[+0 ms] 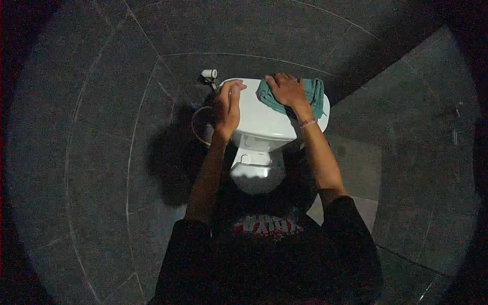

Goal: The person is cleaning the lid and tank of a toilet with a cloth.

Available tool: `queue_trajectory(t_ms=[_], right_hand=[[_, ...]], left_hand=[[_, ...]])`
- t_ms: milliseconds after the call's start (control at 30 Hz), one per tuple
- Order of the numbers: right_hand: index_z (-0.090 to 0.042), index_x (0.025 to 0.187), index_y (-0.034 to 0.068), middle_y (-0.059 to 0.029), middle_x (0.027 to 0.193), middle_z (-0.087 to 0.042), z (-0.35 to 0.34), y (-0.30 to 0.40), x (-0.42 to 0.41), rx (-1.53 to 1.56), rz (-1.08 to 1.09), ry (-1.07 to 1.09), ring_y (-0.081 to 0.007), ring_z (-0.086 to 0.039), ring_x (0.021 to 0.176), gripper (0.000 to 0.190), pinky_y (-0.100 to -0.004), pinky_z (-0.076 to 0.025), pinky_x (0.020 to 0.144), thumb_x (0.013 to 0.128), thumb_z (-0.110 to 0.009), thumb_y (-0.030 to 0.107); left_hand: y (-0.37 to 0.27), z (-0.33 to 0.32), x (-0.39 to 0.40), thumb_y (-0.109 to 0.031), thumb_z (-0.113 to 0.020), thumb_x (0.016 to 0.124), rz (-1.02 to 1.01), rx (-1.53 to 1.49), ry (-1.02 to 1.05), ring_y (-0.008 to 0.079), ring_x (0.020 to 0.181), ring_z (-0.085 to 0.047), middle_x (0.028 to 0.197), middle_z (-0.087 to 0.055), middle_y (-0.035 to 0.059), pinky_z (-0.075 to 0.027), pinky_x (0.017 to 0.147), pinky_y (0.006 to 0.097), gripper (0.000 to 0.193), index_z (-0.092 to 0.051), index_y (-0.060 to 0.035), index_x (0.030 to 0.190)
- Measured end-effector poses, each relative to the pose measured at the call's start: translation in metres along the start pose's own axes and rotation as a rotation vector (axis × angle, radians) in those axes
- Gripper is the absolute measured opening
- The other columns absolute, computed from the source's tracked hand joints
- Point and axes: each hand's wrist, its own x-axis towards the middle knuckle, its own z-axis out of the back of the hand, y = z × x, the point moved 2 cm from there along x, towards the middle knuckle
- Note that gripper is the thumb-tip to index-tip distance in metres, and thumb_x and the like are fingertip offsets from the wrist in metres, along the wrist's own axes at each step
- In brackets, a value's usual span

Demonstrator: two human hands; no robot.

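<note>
Before me stands a white toilet, its cistern topped by a smooth, glossy lid. My right hand presses a folded green cloth flat on the right part of that lid, fingers spread over the fabric. At the cistern's left end is my left hand, its fingers bent over the corner and holding no loose item; how firmly it touches is unclear. Below the cistern shows the toilet seat cover, lowered, with its near part in shadow.
A white cylindrical fitting, apparently a bidet sprayer, is mounted left of the cistern. Under it a thin pale loop is partly hidden by my left hand. Dark grey tiled wall rises behind, and a tiled partition stands right.
</note>
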Motion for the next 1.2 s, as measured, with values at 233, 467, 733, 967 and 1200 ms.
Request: queue_trajectory(t_ms=[233, 467, 733, 967, 1200], right_hand=[[-0.047, 0.15, 0.012, -0.0096, 0.155, -0.047, -0.028, 0.021, -0.034, -0.017, 0.197, -0.304, -0.0387, -0.037, 0.146, 0.064, -0.0696, -0.02, 0.116, 0.105, -0.03, 0.055], [-0.041, 0.155, 0.012, -0.0079, 0.162, -0.037, -0.029, 0.036, -0.084, -0.007, 0.414, -0.419, -0.0354, -0.028, 0.151, 0.063, -0.0671, -0.019, 0.118, 0.104, -0.041, 0.049], [-0.042, 0.154, 0.01, -0.0102, 0.161, -0.039, -0.023, 0.065, -0.133, 0.044, 0.469, -0.352, -0.0366, -0.028, 0.152, 0.059, -0.0629, -0.016, 0.121, 0.104, -0.048, 0.042], [-0.068, 0.123, 0.0, -0.0141, 0.118, -0.072, 0.016, -0.003, -0.119, 1.0, 0.219, -0.203, -0.0252, -0.066, 0.105, 0.033, -0.0419, -0.049, 0.098, 0.104, -0.053, 0.022], [-0.065, 0.087, -0.002, -0.0033, 0.083, -0.069, 0.019, -0.058, -0.095, 1.256, 0.163, -0.698, -0.0076, -0.053, 0.067, 0.022, -0.0236, -0.043, 0.063, 0.1, -0.051, 0.008]], left_hand=[[-0.01, -0.004, -0.006, -0.032, -0.04, 0.109, 0.02, -0.039, -0.106, 0.0266, 0.105, -0.065, 0.11, -0.068, 0.015, -0.049, 0.094, 0.0404, 0.038, -0.053, 0.0001, 0.124], [-0.009, -0.008, 0.0, -0.034, -0.046, 0.108, 0.05, -0.098, -0.123, 0.0256, 0.104, -0.065, 0.108, -0.068, 0.0154, -0.05, 0.094, 0.0404, 0.037, -0.053, -0.0003, 0.122], [-0.005, -0.001, 0.01, -0.03, -0.061, 0.102, 0.164, 0.049, -0.118, 0.0271, 0.102, -0.065, 0.107, -0.068, 0.0148, -0.051, 0.089, 0.0405, 0.031, -0.06, -0.0024, 0.116], [-0.075, -0.027, -0.018, -0.023, -0.068, 0.094, -0.219, 0.255, 0.136, 0.0349, 0.112, -0.061, 0.114, -0.067, 0.0139, -0.043, 0.099, 0.0483, 0.025, -0.064, -0.0055, 0.112], [-0.078, -0.072, -0.058, -0.046, -0.053, 0.101, -0.213, 0.769, 0.507, 0.0302, 0.15, -0.033, 0.161, -0.038, 0.0102, -0.021, 0.122, 0.056, 0.059, -0.05, -0.0098, 0.148]])
